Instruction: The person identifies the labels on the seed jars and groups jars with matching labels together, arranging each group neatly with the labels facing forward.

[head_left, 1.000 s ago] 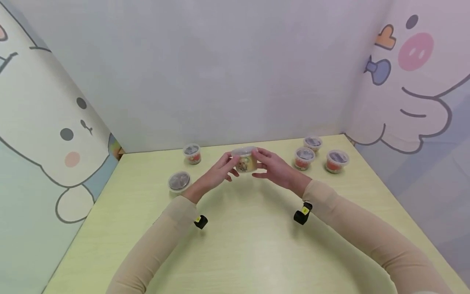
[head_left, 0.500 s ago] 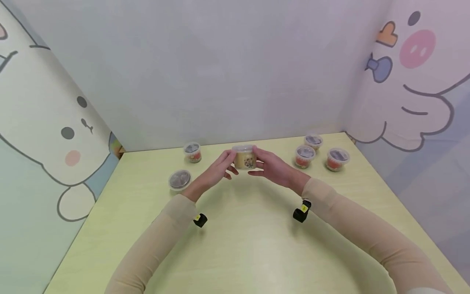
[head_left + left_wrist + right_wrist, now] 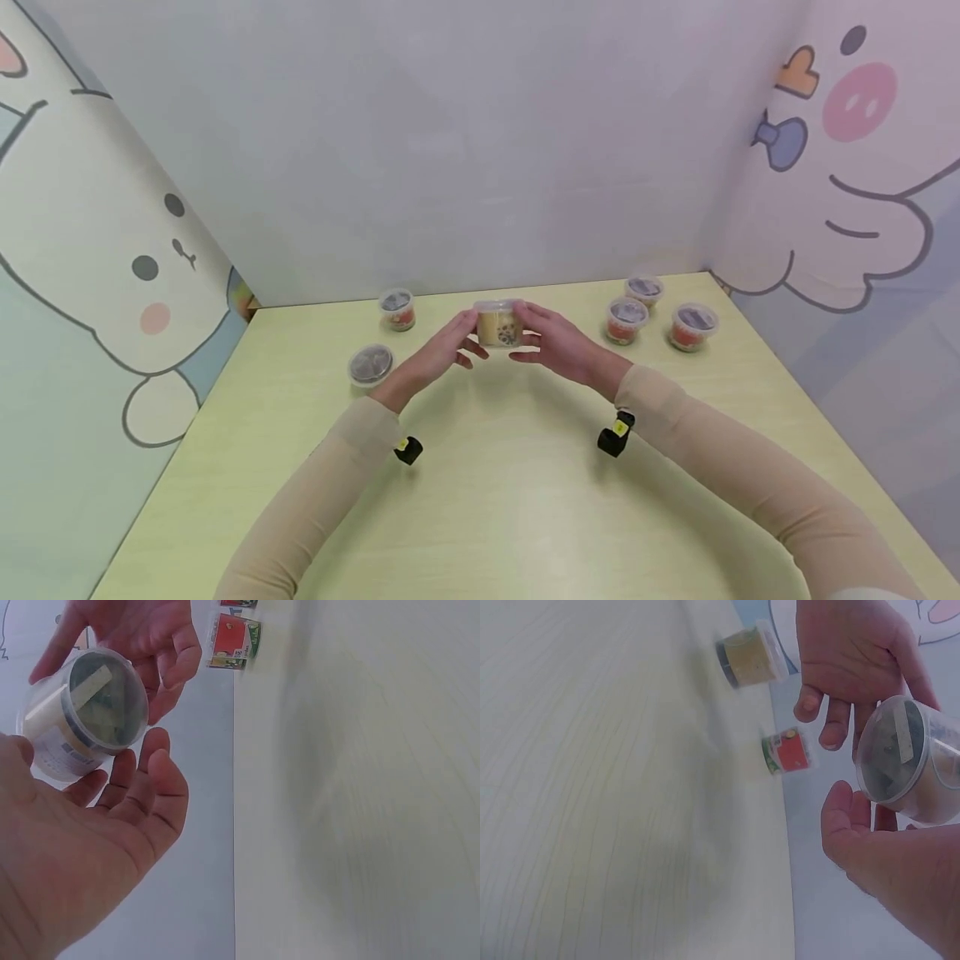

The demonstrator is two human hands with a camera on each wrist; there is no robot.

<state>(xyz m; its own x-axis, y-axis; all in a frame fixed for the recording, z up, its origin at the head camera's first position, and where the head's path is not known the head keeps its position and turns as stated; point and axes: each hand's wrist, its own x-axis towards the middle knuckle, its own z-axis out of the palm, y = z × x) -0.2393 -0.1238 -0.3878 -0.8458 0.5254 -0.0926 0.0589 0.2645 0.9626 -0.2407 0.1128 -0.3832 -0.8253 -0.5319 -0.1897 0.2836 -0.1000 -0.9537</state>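
Note:
Both hands hold a clear lidded plastic cup (image 3: 498, 325) above the far part of the table. It has a tan label with a dark picture low on its right side. My left hand (image 3: 438, 350) pinches its left side, and my right hand (image 3: 562, 343) pinches the right, thumbs near the rim. In the left wrist view, the cup (image 3: 82, 716) shows its round base, with something dark and a pale strip inside. A white label with small print is on its side there. Lower fingers of both hands are spread loosely beneath the cup.
On the pale table (image 3: 495, 500), a lidded cup (image 3: 371, 365) stands by my left forearm, with a red-labelled cup (image 3: 397, 309) behind it. At right stand two red-labelled cups (image 3: 626, 320) (image 3: 692, 326) and another cup (image 3: 644, 290). Cloth walls surround the table.
The cup has turned between my hands, so its dark picture now sits further right, and it has levelled from a slight tilt. My hands have barely moved.

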